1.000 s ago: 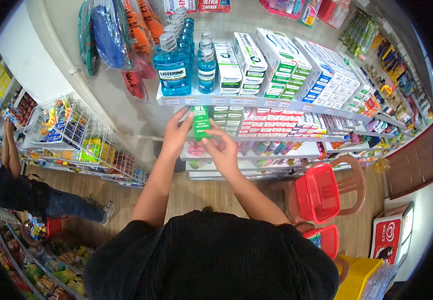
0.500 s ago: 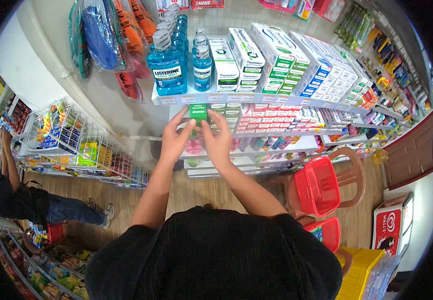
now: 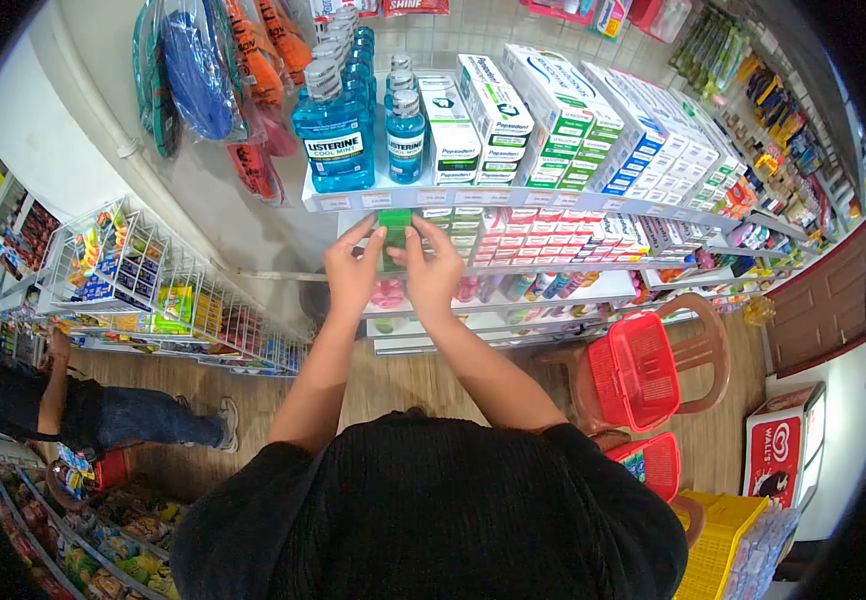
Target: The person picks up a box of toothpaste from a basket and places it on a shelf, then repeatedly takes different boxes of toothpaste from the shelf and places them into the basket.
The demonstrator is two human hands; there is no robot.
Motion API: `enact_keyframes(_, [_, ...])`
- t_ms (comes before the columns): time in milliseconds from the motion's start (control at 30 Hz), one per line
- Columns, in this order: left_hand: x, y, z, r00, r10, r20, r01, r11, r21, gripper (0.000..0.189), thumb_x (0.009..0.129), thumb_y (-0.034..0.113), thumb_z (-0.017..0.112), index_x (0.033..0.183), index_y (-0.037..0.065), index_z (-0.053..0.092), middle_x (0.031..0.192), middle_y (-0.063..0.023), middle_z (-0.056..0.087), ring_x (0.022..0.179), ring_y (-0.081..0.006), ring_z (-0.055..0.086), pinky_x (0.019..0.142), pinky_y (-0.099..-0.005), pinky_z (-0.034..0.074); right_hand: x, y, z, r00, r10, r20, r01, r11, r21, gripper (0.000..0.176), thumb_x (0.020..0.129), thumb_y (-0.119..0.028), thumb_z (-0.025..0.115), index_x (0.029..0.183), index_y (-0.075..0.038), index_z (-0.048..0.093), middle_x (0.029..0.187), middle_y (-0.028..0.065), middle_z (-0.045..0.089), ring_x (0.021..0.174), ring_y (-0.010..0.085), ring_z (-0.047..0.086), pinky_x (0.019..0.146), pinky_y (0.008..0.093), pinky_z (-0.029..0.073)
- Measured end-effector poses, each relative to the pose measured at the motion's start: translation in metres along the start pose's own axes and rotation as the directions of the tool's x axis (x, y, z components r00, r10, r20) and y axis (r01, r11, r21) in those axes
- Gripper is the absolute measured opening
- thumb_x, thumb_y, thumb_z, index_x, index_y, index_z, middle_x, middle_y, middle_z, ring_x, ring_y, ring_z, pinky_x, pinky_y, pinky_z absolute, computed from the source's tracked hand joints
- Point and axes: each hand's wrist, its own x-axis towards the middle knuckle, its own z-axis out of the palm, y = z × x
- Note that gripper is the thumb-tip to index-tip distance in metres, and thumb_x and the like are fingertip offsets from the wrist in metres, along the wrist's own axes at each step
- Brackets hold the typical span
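Observation:
My left hand (image 3: 355, 268) and my right hand (image 3: 432, 272) grip a small green box (image 3: 394, 229) from either side, thumbs on its near face. The box is at the left end of the second shelf, just below the edge of the top shelf (image 3: 403, 199). Its print is too blurred to read now. Right of the box, stacked toothpaste boxes (image 3: 543, 232) fill the same shelf level. Above my hands stand a large blue Listerine bottle (image 3: 337, 150), a smaller mouthwash bottle (image 3: 405, 145) and white Pepsodent boxes (image 3: 450, 130).
Red baskets (image 3: 635, 370) rest on a brown plastic chair (image 3: 713, 360) at the right, near a yellow crate (image 3: 718, 545). At the left is a wire rack (image 3: 213, 315) of packets. Another person (image 3: 73, 405) stands beyond it. Bagged slippers (image 3: 203, 75) hang on the wall.
The green box has tilted in my hands, so its printed face no longer reads clearly. At the left, the other person has lowered an arm and shifted slightly.

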Motion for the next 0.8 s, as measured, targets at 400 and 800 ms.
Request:
enact_keyframes(400, [-0.028, 0.003, 0.003, 0.995, 0.099, -0.023, -0.099, 0.995, -0.012, 0.036, 0.092, 0.016, 0.058, 0.125, 0.001, 0.058, 0.124, -0.0185, 0.06, 0.105, -0.0215, 0.062, 0.078, -0.0301, 0.053, -0.013, 0.003, -0.009, 0.983, -0.153, 0.099, 0.174, 0.951, -0.254, 0.033, 0.093, -0.002, 0.051, 0.125, 0.002, 0.057, 0.109, 0.0195, 0.064, 0.068, 0.0167, 0.069, 0.054, 0.0242, 0.053])
enact_keyframes(800, [-0.039, -0.003, 0.009, 1.0, 0.023, 0.0, -0.023, 1.0, 0.0, 0.04, 0.09, 0.014, 0.061, 0.128, 0.0, 0.055, 0.122, -0.0175, 0.06, 0.099, -0.0192, 0.062, 0.071, -0.0281, 0.054, -0.023, 0.016, -0.019, 0.982, -0.155, 0.111, 0.186, 0.907, -0.377, 0.041, 0.089, -0.001, 0.051, 0.131, -0.004, 0.054, 0.116, 0.0224, 0.063, 0.069, 0.0143, 0.066, 0.057, 0.028, 0.053])
